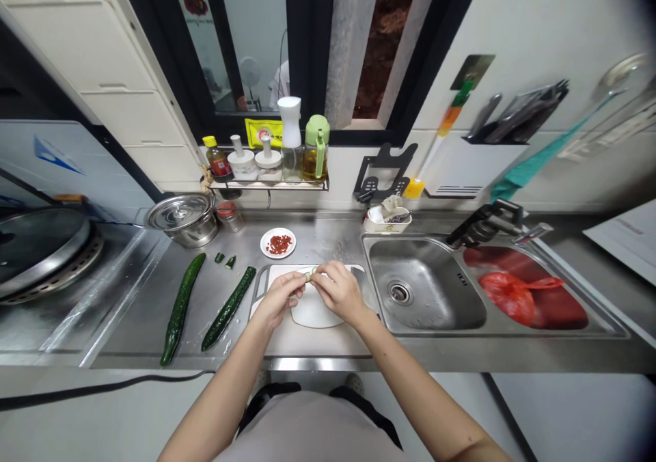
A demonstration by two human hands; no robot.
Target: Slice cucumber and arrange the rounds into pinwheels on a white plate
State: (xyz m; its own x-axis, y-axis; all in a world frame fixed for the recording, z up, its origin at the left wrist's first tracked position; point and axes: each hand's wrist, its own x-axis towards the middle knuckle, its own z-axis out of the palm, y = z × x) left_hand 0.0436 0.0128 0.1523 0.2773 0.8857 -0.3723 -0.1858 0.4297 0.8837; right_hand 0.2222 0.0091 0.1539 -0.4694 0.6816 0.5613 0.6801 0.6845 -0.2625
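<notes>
The left hand (281,298) and right hand (338,291) met above the cutting board (277,344), fingertips nearly together. Both were mostly closed, thumbs against fingers, pinching a small pale-green piece (308,277) between them; what it was could not be told. The board lay along the front edge of the bench (138,325), just left of the sink (373,291). A long cucumber (183,308) pointed from near the front edge towards the back, and a shorter cucumber (229,309) lay slantwise between it and the board's left edge. Two small green cut pieces (230,262) sat between the cucumbers' far ends. Nearer the bench's back edge, behind the board, stood a white dish (264,245) of red bits (279,245), with a lidded steel pot (192,229) farther left.
</notes>
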